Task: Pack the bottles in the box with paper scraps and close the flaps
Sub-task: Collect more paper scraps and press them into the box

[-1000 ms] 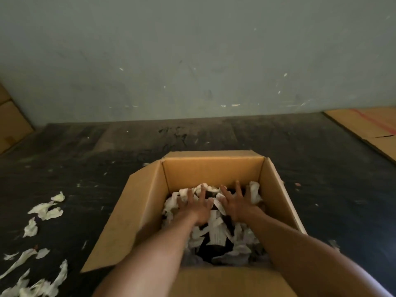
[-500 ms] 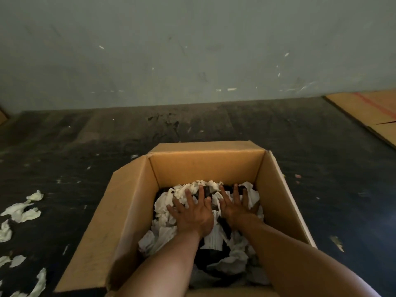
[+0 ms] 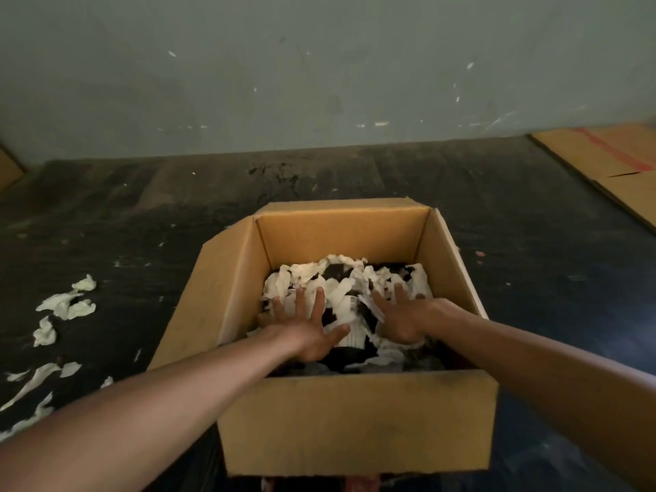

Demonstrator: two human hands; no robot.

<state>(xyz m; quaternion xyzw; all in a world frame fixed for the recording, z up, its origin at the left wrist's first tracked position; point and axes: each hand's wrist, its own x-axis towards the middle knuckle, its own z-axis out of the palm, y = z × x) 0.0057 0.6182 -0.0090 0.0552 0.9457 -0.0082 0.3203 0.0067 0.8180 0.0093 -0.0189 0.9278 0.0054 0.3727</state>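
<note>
An open brown cardboard box (image 3: 355, 420) stands on the dark floor right in front of me, its flaps spread outward. White paper scraps (image 3: 340, 278) cover dark bottles inside; one dark bottle with a white label (image 3: 349, 326) shows between my hands. My left hand (image 3: 305, 332) lies flat inside the box with fingers spread, palm down on the scraps. My right hand (image 3: 401, 321) does the same on the right side. Neither hand holds anything.
Loose white paper scraps (image 3: 67, 307) are scattered on the floor to the left of the box. Flattened cardboard (image 3: 610, 165) with a red stripe lies at the far right. A grey wall (image 3: 319, 83) stands behind.
My two hands have moved apart and drawn back toward the box's near side. The view has shifted, so the near wall of the box now shows.
</note>
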